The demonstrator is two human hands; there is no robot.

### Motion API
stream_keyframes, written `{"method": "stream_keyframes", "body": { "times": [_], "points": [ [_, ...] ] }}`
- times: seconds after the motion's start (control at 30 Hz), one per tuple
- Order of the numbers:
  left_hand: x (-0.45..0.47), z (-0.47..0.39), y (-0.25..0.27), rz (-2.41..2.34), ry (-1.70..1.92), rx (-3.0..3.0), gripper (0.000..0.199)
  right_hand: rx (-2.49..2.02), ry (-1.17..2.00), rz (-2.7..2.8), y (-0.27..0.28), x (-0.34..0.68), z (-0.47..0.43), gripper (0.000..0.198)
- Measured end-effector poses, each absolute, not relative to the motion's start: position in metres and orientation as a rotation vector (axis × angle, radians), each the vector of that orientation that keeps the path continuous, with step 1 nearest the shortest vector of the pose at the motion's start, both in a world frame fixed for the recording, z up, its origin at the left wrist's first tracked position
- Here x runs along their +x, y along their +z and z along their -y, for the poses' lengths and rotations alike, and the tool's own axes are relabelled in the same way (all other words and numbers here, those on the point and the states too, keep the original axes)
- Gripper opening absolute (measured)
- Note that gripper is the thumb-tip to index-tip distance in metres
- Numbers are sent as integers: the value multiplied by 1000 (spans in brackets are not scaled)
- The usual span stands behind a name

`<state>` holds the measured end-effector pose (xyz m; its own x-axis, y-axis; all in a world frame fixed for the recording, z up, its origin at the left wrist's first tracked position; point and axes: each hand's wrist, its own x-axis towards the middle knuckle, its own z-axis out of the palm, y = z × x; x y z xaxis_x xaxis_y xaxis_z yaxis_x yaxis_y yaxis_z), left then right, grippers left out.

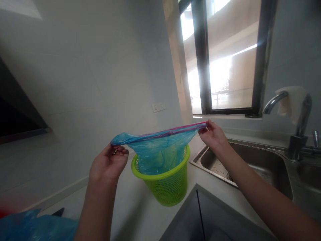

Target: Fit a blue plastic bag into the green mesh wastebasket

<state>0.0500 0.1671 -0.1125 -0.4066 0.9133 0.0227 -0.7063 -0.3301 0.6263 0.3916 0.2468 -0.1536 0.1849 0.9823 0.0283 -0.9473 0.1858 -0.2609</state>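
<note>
A blue translucent plastic bag (160,147) with a pink drawstring along its top edge is stretched between my two hands. Its lower part hangs inside a green perforated plastic basket (167,187) that stands upright on the white counter. My left hand (109,162) pinches the bag's left corner, up and to the left of the basket's rim. At the other end, my right hand (213,135) is closed on the bag's right corner, above the basket's right side. The bag's bottom is hidden within the basket.
Right of the basket is a steel sink (255,164) with a chrome faucet (299,130) draped with a cloth (291,100). Another blue plastic bag (40,226) lies at lower left. A dark grey panel (213,217) is in front, and a window (229,57) is behind.
</note>
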Motion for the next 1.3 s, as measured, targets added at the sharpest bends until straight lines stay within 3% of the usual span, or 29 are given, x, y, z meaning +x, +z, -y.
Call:
{"method": "stream_keyframes", "body": {
  "times": [0.27,0.63,0.83,0.93,1.1,1.3],
  "points": [
    [63,-164,-109,-540,1982,311,28,-115,1435,281,-157,385,-244,16],
    [84,-182,-133,-744,1877,859,9,-272,1437,522,-156,373,-233,9],
    [75,-192,-142,-930,1999,801,5,-384,1215,484,-166,369,-242,9],
    [68,-196,-144,-990,2046,748,15,-343,1130,430,-169,374,-251,12],
    [66,-198,-142,-963,2005,659,30,-223,1291,354,-165,383,-258,26],
    [72,-198,-139,-931,1986,581,21,-239,1338,395,-165,380,-253,23]
  ]
}}
